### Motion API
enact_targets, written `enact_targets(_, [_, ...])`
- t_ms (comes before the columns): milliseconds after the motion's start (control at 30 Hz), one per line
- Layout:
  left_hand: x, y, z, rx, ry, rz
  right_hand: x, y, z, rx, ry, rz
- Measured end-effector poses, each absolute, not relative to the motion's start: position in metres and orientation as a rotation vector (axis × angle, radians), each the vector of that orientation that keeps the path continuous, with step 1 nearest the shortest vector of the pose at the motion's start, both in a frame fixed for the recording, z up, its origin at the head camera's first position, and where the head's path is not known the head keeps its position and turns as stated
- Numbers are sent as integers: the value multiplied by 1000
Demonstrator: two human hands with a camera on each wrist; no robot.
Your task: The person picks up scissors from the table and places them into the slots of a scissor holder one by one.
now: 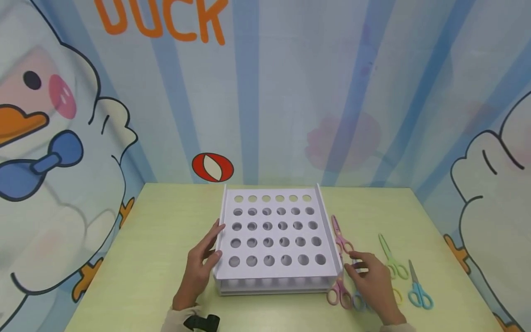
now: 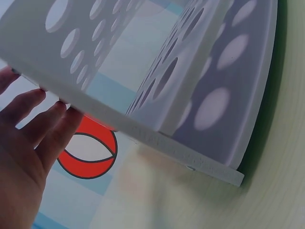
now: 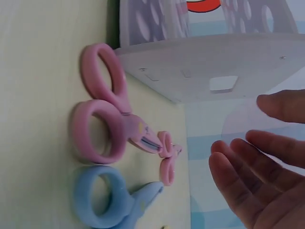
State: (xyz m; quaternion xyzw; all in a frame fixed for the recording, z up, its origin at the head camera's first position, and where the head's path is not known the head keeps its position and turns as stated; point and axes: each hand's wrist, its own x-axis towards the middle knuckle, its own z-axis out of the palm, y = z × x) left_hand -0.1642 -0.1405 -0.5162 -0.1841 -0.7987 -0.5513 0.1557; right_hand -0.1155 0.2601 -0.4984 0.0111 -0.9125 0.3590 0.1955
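Note:
A white rack (image 1: 275, 234) with rows of round holes stands on the table, its tiers joined by side panels. My left hand (image 1: 199, 267) touches the rack's left side; in the left wrist view its extended fingers (image 2: 57, 138) lie against the panel. Near the right side, my right hand (image 1: 371, 279) hovers with fingers loosely bent and nothing between them; the right wrist view shows it apart from the rack. Below it lie pink scissors (image 3: 125, 114) and blue scissors (image 3: 126, 202). Another pink pair (image 1: 337, 229) lies farther back, beside the rack.
Right of my right hand lie green scissors (image 1: 387, 250) and light-blue scissors (image 1: 416, 282). A yellow scissor handle (image 1: 401, 296) shows partly behind that hand. The pale table (image 1: 166, 221) ends at a striped, duck-printed backdrop (image 1: 282, 92).

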Motion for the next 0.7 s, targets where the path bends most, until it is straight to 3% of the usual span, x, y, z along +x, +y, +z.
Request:
enact_targets(333, [-165,-139,-517,-542,-2254,-1589,-118,255,-518,-285,-2820,932])
enact_targets(700, [-166,-138,-519,-525,-2231,-1602,-118,252,-530,-429,-2935,770])
